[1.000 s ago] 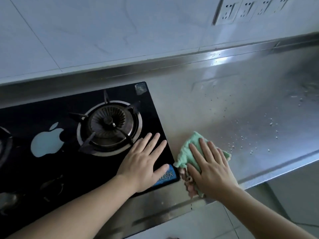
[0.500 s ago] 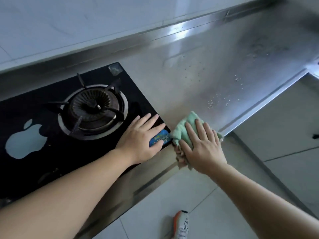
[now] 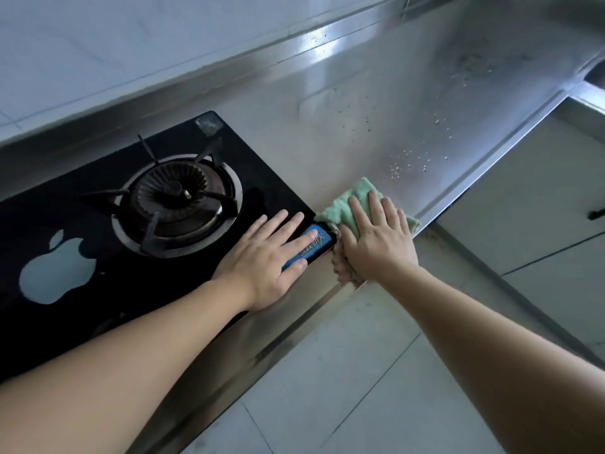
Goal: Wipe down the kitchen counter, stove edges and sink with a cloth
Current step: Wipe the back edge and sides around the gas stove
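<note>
Green cloth (image 3: 360, 194) lies bunched on the steel counter (image 3: 327, 132), hard against the near right corner of the black glass stove (image 3: 98, 224), a pinkish fold trailing toward the counter's front lip. Right hand (image 3: 376, 237) flat on top of it, fingers straight and spread, pressing rather than gripping. Left hand (image 3: 265, 257) also flat and spread, empty, resting on the stove corner over a blue label (image 3: 311, 245). Cloth looks soft, light, limp; likely damp, so it should drag with some friction and fold under itself if pushed from one edge. Best held by palm pressure over its middle, fingertips pinning the leading edge. Water droplets (image 3: 409, 162) sit on the counter beyond it, unwiped. Glass looks slick; the bracing hand may slide
</note>
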